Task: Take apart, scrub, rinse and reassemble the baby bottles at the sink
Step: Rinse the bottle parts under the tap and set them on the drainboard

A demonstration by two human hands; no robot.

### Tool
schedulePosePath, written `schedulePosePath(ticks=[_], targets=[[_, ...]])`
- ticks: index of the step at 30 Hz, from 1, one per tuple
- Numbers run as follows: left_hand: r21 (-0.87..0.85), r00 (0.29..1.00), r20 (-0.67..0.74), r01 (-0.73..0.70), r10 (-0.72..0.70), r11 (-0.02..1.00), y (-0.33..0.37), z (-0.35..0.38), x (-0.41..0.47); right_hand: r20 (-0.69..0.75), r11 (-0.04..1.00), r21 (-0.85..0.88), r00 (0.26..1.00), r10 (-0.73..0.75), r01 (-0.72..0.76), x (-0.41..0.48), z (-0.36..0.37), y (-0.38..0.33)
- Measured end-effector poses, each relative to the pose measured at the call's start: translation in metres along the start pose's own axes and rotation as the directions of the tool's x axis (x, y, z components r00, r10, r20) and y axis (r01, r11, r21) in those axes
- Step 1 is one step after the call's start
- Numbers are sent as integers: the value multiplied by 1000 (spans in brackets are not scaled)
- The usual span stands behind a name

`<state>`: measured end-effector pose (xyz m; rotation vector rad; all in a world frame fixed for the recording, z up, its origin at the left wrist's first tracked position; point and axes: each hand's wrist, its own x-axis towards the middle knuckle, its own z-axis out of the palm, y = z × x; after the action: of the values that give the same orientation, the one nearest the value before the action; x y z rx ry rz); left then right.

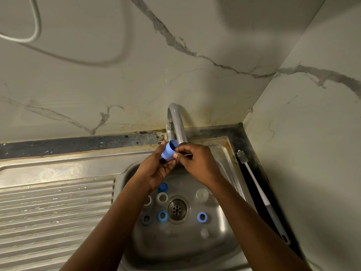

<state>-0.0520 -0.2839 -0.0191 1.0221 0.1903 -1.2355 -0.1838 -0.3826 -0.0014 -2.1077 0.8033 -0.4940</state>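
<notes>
Just below the tap spout, a blue cap is held tilted between both hands: it is gripped by the thumb and curled fingers of the left hand and pinched at its side by the right hand. Further below the tap, blue rings, clear rings and a second cap are scattered around the drain in the sink. Right of the tap, a brush is laid along the sink's edge.

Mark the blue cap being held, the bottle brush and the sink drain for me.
blue cap (168,152): head view, its outer side wall.
bottle brush (257,185): head view, its white handle.
drain (177,209): head view, strainer centre.
</notes>
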Motion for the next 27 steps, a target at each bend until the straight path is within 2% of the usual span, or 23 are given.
schedulePosePath(ticks=[3,8,10,14,18,20,23,25,27], targets=[[-56,994,108,13,-7,998,-3,-5,-2,-6,998,-67,1000,0,0,2,1,-1],[-47,998,60,25,-22,999,-9,-6,-6,-31,999,-49,1000,-6,4,-1,2,2],[11,998,43,45,-45,999,-11,-6,-8,-15,1000,-20,1000,0,-1,-1,2,4],[194,996,19,86,-91,977,-8,-3,-7,197,997,-33,979,-58,66,-1,1,7],[224,996,-8,85,-86,971,0,-2,-3,157,996,-7,984,-88,90,0,0,9],[199,997,4,81,-83,977,0,0,-5,102,996,-28,991,-83,86,0,1,9],[46,997,72,31,-35,998,-1,0,-7,41,993,-95,997,-69,73,2,4,7],[-20,995,102,21,-19,1000,-3,-3,-9,30,988,-143,998,-50,54,2,4,8],[-11,995,94,21,-20,1000,-4,-5,-11,62,991,-129,998,-14,22,2,2,9]])
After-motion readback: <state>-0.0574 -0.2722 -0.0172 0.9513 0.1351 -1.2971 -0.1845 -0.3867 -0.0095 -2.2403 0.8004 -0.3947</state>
